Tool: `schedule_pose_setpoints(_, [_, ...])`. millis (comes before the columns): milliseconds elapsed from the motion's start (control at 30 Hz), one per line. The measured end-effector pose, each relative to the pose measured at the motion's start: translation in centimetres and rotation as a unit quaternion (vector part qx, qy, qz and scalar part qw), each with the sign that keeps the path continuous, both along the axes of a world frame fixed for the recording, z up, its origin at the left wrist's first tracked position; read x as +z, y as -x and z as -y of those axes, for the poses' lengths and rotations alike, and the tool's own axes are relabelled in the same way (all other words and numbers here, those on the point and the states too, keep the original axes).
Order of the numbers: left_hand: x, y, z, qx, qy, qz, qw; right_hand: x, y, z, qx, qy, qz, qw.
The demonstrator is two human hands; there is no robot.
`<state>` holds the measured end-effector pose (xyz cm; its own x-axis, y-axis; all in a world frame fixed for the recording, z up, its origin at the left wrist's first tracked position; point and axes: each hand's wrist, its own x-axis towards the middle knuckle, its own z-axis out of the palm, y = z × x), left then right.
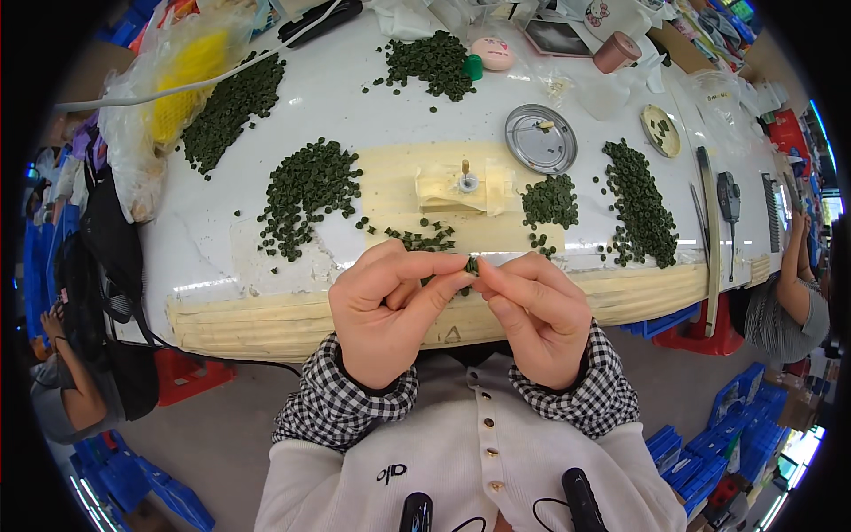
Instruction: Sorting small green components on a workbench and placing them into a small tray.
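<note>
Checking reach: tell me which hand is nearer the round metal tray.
Right. The right hand is on the person's side of the metal tray, roughly in line with it; the left hand is on that side too, farther left.

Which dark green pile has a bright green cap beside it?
The far middle pile; the bright green cap sits at its right edge, while the other piles have none.

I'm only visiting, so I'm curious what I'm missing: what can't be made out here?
In the head view:
Pinched green piece: full shape, covered by the left hand and right hand.
Two black devices: lower ends, cut off by the lower edge.
Yellow bundle: detail, veiled by the clear plastic bag.
Dark bits in the round pale dish: exact shapes, too small.
</note>
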<state>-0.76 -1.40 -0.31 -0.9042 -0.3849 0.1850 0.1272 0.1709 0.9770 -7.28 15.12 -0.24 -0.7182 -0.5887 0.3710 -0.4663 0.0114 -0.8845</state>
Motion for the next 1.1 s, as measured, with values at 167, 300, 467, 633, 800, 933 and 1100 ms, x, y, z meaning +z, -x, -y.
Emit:
schedule_pose_setpoints(167, [-0.1,0.1,0.2,0.002,0.05,-0.023,0.998,0.1,0.3,0.0,0.013,-0.004,0.013,1.0])
schedule_pose_setpoints(300, [-0.1,0.1,0.2,0.0,0.046,-0.013,0.999,0.0,0.5,-0.1,0.023,-0.005,-0.017,1.0])
schedule_pose_setpoints(467, [-0.3,0.1,0.2,0.0,0.034,-0.008,0.999,0.0,0.7,-0.1,0.025,-0.012,-0.032,0.999])
schedule_pose_setpoints(633, [-0.4,0.1,0.4,-0.008,0.011,0.002,1.0,-0.2,0.6,0.0,0.029,-0.011,-0.033,0.999])
schedule_pose_setpoints(800, [-0.3,0.0,0.5,-0.013,-0.014,0.016,1.0,-0.2,0.6,0.1,0.035,-0.018,-0.035,0.999])
schedule_pose_setpoints(933, [-0.3,0.0,0.8,-0.022,-0.004,0.017,1.0,-0.3,0.8,0.1,0.043,-0.018,-0.049,0.998])
schedule_pose_setpoints(1100, [0.0,0.1,1.1,-0.011,0.005,0.031,0.999,0.2,1.3,0.3,0.045,-0.037,-0.055,0.997])
